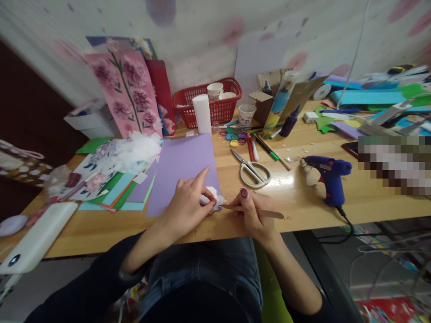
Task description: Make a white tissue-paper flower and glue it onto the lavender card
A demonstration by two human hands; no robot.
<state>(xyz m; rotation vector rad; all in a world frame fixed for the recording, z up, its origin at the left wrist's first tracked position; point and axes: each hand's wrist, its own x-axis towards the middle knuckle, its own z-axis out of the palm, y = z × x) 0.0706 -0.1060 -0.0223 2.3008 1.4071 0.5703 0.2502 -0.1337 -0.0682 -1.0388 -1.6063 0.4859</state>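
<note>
Near the front edge of the purple sheet [185,161], my left hand [191,197] pinches a small white crumpled piece [211,194], its index finger raised. My right hand [257,213] grips a thin tapered tool [274,214], whose pointed end reaches the white piece from the right. Both hands are close together at the front of the wooden table. Open-bladed scissors [251,170] lie just beyond my right hand.
A blue glue gun [333,175] stands to the right, its cable over the table edge. Behind are a red basket [224,110], a paper cup [247,115], paint pots [234,136] and a dark bottle [290,123]. White fluff [138,150] and coloured papers [126,190] lie left.
</note>
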